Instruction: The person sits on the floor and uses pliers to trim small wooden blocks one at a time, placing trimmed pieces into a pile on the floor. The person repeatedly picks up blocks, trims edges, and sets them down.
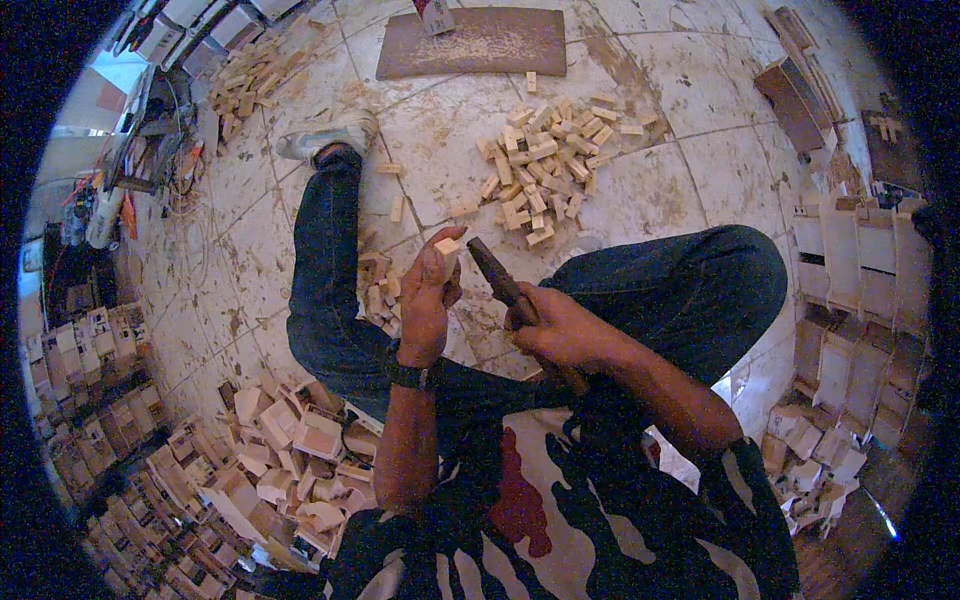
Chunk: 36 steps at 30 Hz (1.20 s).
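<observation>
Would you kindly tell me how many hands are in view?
2: the left hand, holding a small wooden block near the picture's middle, and the right hand beside it, gripping a long dark tool. No other hand shows.

Slim gap between block, tool; pile beyond.

– where does the camera look from?
– high on the head; a wide fisheye, facing steeply down;
– how near?
– shirt closest, at the lower edge; then left hand and right hand; floor farther
</observation>
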{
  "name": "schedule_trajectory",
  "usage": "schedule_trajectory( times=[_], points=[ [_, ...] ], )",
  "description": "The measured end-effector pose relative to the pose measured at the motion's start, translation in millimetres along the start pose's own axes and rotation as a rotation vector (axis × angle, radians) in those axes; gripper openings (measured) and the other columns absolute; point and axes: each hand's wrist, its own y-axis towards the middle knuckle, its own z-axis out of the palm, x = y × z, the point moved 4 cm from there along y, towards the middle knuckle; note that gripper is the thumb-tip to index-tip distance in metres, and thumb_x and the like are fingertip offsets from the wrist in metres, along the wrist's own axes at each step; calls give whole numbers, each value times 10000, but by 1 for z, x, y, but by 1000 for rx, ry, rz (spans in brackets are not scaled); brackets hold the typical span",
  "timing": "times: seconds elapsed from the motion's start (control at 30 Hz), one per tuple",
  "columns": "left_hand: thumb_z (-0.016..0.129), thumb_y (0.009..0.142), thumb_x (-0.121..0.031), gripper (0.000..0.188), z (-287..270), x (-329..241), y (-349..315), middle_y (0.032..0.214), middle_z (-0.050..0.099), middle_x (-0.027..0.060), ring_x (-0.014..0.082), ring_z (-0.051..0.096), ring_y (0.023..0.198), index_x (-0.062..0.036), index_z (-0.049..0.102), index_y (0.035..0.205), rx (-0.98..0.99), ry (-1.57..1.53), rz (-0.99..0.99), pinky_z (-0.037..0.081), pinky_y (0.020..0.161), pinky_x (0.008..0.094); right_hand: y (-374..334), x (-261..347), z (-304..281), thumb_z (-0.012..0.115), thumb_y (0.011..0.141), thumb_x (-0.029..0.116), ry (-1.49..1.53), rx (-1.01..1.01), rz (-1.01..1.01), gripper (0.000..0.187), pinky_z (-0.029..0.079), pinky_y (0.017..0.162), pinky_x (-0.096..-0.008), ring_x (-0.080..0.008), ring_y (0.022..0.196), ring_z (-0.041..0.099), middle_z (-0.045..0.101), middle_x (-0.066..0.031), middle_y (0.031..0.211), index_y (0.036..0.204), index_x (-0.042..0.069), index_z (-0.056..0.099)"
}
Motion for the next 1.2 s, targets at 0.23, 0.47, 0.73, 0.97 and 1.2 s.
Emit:
schedule_trajectory(
  times=[0.23,0.47,0.73,0.97,1.2],
  points=[
    [393,960,-446,451,-4,2,-3,630,332,-99,21,266,567,-86,562,1173,-24,45,-11,226,497,193,-3,4,0,577,780,86,73,50,101,348,468,596,-310,-154,664,538,535,-52,784,1102,16,465],
    [473,947,-278,320,-1,-5,-6,691,543,52,148,511,611,-24,566,1119,-197,595,259,406,552,288,7,-1,-1,579,773,99,-507,-333,-19,303,474,657,-396,-326,764,579,569,-155,830,1045,17,473],
    [414,951,-287,351,6,28,2,797,617,232,407,598,739,16,574,1031,-416,872,282,469,645,430,29,-15,8,488,832,163,-1401,-743,-159,256,447,637,-402,-279,828,560,553,-142,885,1053,34,496],
    [338,978,-324,428,-22,53,11,732,615,184,352,581,650,11,604,994,-516,731,253,447,588,419,29,-16,14,530,819,113,-1280,-738,-221,285,469,687,-384,-288,855,576,567,-137,910,1085,21,488],
    [334,985,-389,432,-21,51,1,623,498,-33,32,416,493,-63,595,1095,-397,-253,-45,320,410,188,25,-16,6,621,817,128,-35,67,69,446,467,811,-329,-175,923,555,590,-93,1055,1213,15,448]
  ],
)
